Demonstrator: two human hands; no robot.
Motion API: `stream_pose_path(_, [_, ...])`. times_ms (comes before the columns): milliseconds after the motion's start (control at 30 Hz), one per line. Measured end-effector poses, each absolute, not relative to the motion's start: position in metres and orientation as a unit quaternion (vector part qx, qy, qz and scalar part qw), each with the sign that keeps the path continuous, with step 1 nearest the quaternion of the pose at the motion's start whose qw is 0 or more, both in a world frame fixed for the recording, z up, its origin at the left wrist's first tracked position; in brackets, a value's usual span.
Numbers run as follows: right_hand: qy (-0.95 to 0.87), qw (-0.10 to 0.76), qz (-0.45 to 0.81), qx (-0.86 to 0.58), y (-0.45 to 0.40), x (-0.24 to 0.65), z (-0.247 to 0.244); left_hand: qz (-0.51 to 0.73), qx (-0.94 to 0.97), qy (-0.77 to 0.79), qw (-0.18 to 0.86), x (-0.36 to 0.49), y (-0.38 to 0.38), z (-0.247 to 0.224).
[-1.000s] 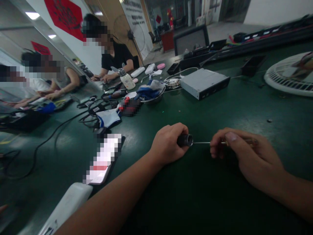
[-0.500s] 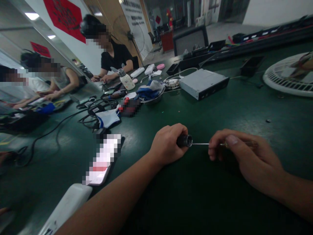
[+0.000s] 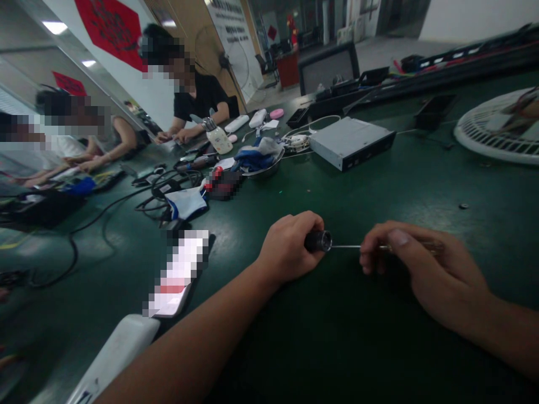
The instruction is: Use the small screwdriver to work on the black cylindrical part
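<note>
A short black cylinder is gripped in my left hand, its hollow end facing right. My right hand is closed round the translucent handle of a screwdriver. The thin metal shaft runs left from my fingers to the open end of the cylinder; whether its tip touches anything inside is hidden. Both hands are low over the dark green table. Beyond them lies a small dark ring.
A phone and a white case lie by my left forearm. Farther back are a grey disc drive, a bowl with blue cloth, cables and a white fan grille. Several people sit at the left.
My hands, the cylinder and the screwdriver have hardly moved. At the left edge, a dark cable has shifted, and a blurred item with coloured wires now shows at the lower left.
</note>
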State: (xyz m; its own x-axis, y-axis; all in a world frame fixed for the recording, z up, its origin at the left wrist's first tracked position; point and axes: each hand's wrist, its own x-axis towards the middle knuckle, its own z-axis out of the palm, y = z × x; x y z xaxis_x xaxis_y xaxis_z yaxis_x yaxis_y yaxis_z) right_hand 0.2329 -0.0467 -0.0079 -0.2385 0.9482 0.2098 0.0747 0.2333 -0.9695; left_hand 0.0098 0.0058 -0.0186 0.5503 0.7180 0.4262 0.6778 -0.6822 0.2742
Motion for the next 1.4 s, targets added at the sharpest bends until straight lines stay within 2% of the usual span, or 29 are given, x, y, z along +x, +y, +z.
stream_pose_path(133, [-0.61, 0.482, 0.459, -0.43, -0.0473, 0.2318, -0.0072, 0.262, 0.88, 0.394, 0.041, 0.0097, 0.0044, -0.0175])
stream_pose_path(333, [-0.643, 0.461, 0.474, -0.386, -0.0487, 0.2332, -0.0057, 0.266, 0.88, 0.391, 0.04, 0.0096, 0.0048, -0.0163])
stream_pose_path(500, [-0.616, 0.479, 0.457, -0.427, -0.0482, 0.233, -0.0057, 0.264, 0.881, 0.391, 0.043, 0.0096, 0.0052, -0.0153])
stream_pose_path(700, [-0.648, 0.462, 0.48, -0.369, -0.047, 0.2349, -0.0069, 0.265, 0.881, 0.39, 0.04, 0.0098, 0.0073, -0.0176])
stream_pose_path(900, [-0.628, 0.474, 0.452, -0.42, -0.0455, 0.2352, -0.0103, 0.269, 0.881, 0.388, 0.04, 0.011, 0.0074, -0.019])
stream_pose_path(1167, [-0.656, 0.463, 0.477, -0.358, -0.0458, 0.2356, -0.0114, 0.27, 0.882, 0.384, 0.042, 0.0108, 0.0077, -0.0193])
stream_pose_path(1400, [-0.632, 0.486, 0.445, -0.408, -0.0456, 0.2349, -0.0109, 0.266, 0.882, 0.387, 0.044, 0.0117, 0.0079, -0.0204])
